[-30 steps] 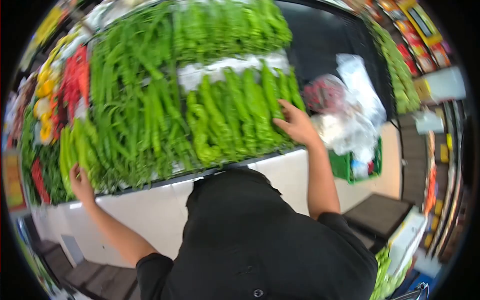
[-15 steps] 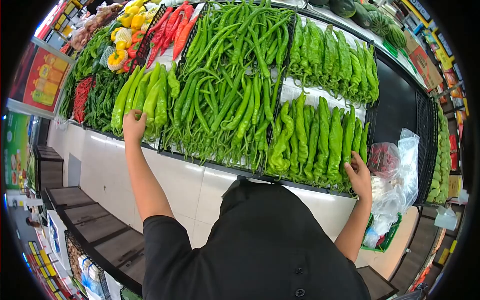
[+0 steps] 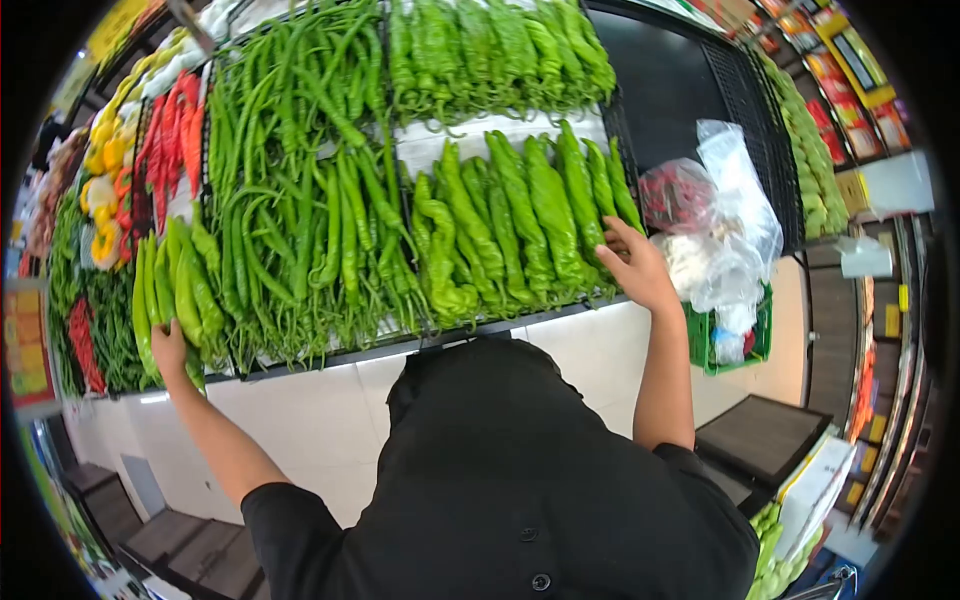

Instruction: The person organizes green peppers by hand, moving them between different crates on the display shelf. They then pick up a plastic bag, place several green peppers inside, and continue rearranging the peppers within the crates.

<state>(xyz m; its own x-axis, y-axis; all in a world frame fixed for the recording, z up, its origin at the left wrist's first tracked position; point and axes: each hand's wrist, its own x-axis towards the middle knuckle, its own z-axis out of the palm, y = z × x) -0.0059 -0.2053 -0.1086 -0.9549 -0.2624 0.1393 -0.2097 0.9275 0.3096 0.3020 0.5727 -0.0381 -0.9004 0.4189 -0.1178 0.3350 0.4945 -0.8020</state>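
My left hand (image 3: 170, 348) rests at the front of a small pile of pale green peppers (image 3: 182, 285) at the left of the display; whether its fingers grip one is hidden. My right hand (image 3: 632, 262) touches the right end of the front row of long wrinkled green peppers (image 3: 545, 215), with its fingers spread. Thin green chilies (image 3: 300, 200) fill the crates between the hands. Behind the front row lies another row of wrinkled peppers (image 3: 490, 55), with white lining between the two.
Clear plastic bags (image 3: 735, 240) lie right of my right hand, above a green basket (image 3: 735, 345). A black tray (image 3: 660, 90) is behind them. Red peppers (image 3: 172, 135) and yellow peppers (image 3: 105, 150) are at the back left. Dark wooden stands (image 3: 765, 435) are behind me.
The view has turned, so the display sits farther left and the basket shows more. Both hands stay by the same peppers, the right one still with its fingers apart.
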